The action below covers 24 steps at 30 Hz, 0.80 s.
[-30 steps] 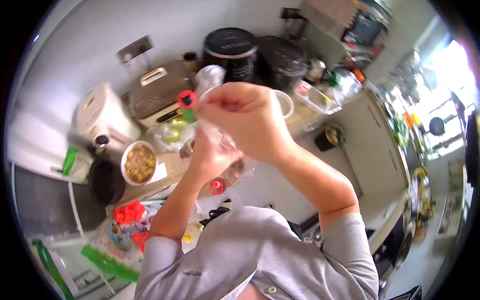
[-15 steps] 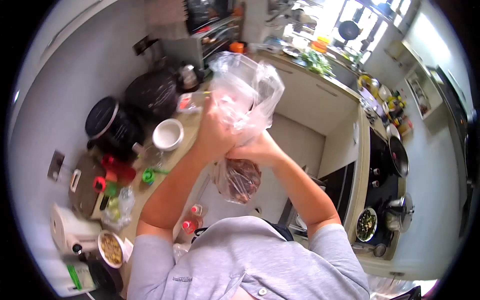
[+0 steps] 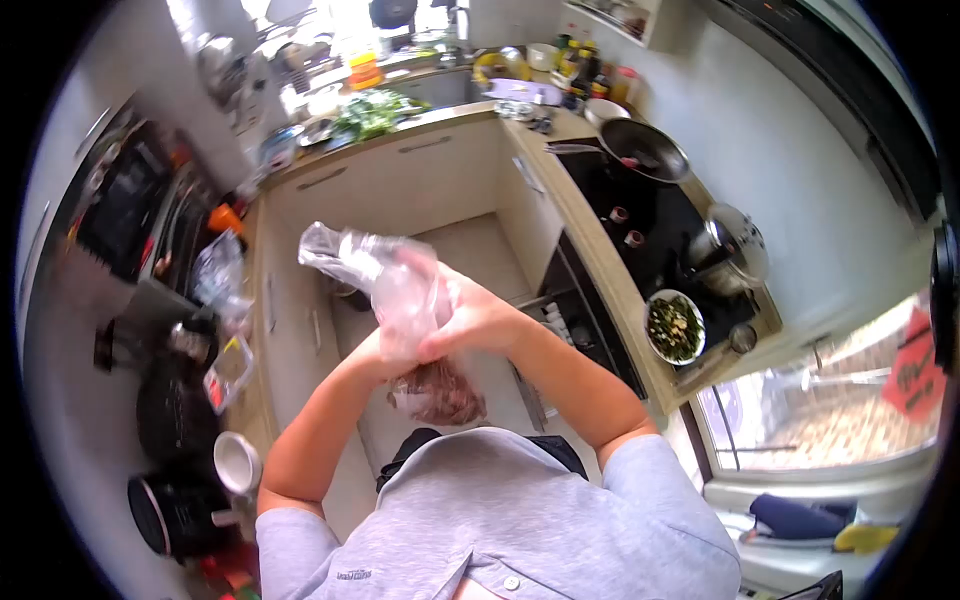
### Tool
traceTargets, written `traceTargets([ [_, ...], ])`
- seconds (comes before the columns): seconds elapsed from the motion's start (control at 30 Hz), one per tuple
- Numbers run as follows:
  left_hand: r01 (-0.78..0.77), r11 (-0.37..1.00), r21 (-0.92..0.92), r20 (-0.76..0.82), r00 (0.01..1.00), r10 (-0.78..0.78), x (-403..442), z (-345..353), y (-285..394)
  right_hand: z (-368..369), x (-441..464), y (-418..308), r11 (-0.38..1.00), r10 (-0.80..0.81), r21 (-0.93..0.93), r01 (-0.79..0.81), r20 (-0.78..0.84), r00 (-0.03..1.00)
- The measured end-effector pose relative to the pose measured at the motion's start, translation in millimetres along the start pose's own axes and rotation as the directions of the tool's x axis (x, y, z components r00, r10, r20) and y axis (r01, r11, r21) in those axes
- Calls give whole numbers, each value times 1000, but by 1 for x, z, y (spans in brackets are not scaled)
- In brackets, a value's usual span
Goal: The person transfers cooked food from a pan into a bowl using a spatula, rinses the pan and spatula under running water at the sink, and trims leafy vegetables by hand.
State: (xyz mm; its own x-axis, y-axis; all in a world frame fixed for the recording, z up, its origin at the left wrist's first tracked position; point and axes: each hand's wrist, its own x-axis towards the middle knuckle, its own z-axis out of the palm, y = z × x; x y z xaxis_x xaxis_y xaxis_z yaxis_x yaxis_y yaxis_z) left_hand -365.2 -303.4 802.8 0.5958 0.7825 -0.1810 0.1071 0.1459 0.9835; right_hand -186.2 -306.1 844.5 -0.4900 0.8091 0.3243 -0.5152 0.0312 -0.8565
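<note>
Near the centre of the frame, a clear plastic bag point(image 3: 375, 262) is being held up by both hands, and dark reddish meat point(image 3: 440, 392) is being carried in its lower part, below the hands and above the pale floor point(image 3: 490, 248). The gathered middle of the bag is being grasped by the fingers of the left hand point(image 3: 385, 350), which are being partly covered by the plastic. The same gathered part is being clenched in the fingers of the right hand point(image 3: 468, 318), with the thumb being pressed against the plastic. The loose upper end of the bag is being held slanted toward the upper left. At the lower left, a white bowl point(image 3: 238, 462) is being supported by the table point(image 3: 256, 415), beside a black cooker point(image 3: 170, 515), and a clear box point(image 3: 230, 372) is being seen farther up. Leafy greens point(image 3: 372, 115) are being kept on the table at the top, to the left of the sink point(image 3: 440, 88). At the right, a frying pan point(image 3: 645, 152) and a metal pot point(image 3: 728, 255) are being borne by the black stove point(image 3: 640, 205), while a dish of cooked greens point(image 3: 675, 327) is being left near the pot, at the table's edge.
</note>
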Motion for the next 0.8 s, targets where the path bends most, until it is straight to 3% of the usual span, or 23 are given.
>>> traceTargets([
  [0.03, 26, 993, -114, 43, 999, -21, 12, -2, -8, -6, 2, -12, 998, -60, -34, 62, 39, 997],
  [0.07, 61, 973, -224, 85, 995, -43, 23, -3, -16, -15, 1, -17, 976, 26, -216, -19, 32, 999],
  [0.1, 74, 973, -219, 125, 991, -47, 34, -4, -16, -23, 1, -22, 917, 117, -385, -107, 4, 993],
  [0.13, 83, 991, 103, 190, 977, -102, 48, -4, -14, -29, 1, -27, 912, 103, -396, -109, -36, 994],
  [0.17, 44, 909, 415, 241, 958, -156, 64, -4, -9, -37, 3, -35, 969, 87, -218, -118, -145, 986],
  [0.2, -57, 960, 276, 353, 935, -46, 63, 1, 23, -45, 4, -44, 995, 77, -41, -91, -255, 964],
  [0.23, -146, 982, -116, 456, 871, 183, 64, 4, 41, -53, 5, -55, 991, 73, 128, -28, -361, 930],
  [0.27, -127, 953, -275, 537, 802, 261, 80, -16, 43, -56, 7, -65, 972, 90, 236, -4, -352, 932],
  [0.3, -339, 927, -159, 392, 840, 375, 93, -24, 50, -66, 12, -67, 978, 54, 207, 33, -399, 915],
  [0.33, -492, 870, 20, 233, 849, 475, 106, -32, 57, -74, 19, -65, 956, 99, 292, 18, -380, 920],
  [0.4, -708, 599, 376, 168, 687, 707, 140, -45, 77, -87, 41, -53, 870, 119, 490, 55, -317, 941],
  [0.43, -834, 92, 545, 354, 328, 876, 166, -51, 96, -86, 57, -49, 877, 99, 473, 82, -345, 933],
  [0.47, -699, -440, 564, 576, -49, 816, 188, -58, 111, -82, 76, -45, 932, 87, 348, 104, -493, 866],
  [0.5, -714, -448, 538, 579, -72, 812, 204, -64, 118, -81, 97, -44, 970, 59, 219, 103, -628, 776],
  [0.57, -665, -614, 425, 668, -228, 709, 236, -75, 127, -101, 131, -39, 971, 52, 203, 130, -704, 709],
  [0.6, -736, -582, 345, 668, -243, 703, 243, -80, 139, -127, 139, -24, 985, -126, -10, 170, -710, 693],
  [0.63, -743, -584, 327, 667, -257, 700, 252, -94, 145, -137, 142, -26, 992, -113, -51, 112, -740, 663],
  [0.67, -767, -614, 186, 794, -251, 554, 260, -106, 148, -146, 145, -29, 995, -99, -87, 50, -768, 633],
  [0.7, -789, -612, 41, 889, -250, 382, 268, -119, 151, -161, 152, -19, 995, -104, -85, 60, -778, 619],
  [0.73, -852, -523, -30, 921, -227, 316, 276, -126, 158, -186, 153, -1, 998, -65, -62, 25, -820, 568],
  [0.77, -855, -517, -45, 921, -236, 309, 287, -135, 156, -206, 155, 13, 999, -26, -37, -10, -856, 516],
  [0.8, -869, -491, -62, 960, -187, 210, 298, -144, 149, -216, 152, 21, 992, 65, 113, 59, -846, 530],
])
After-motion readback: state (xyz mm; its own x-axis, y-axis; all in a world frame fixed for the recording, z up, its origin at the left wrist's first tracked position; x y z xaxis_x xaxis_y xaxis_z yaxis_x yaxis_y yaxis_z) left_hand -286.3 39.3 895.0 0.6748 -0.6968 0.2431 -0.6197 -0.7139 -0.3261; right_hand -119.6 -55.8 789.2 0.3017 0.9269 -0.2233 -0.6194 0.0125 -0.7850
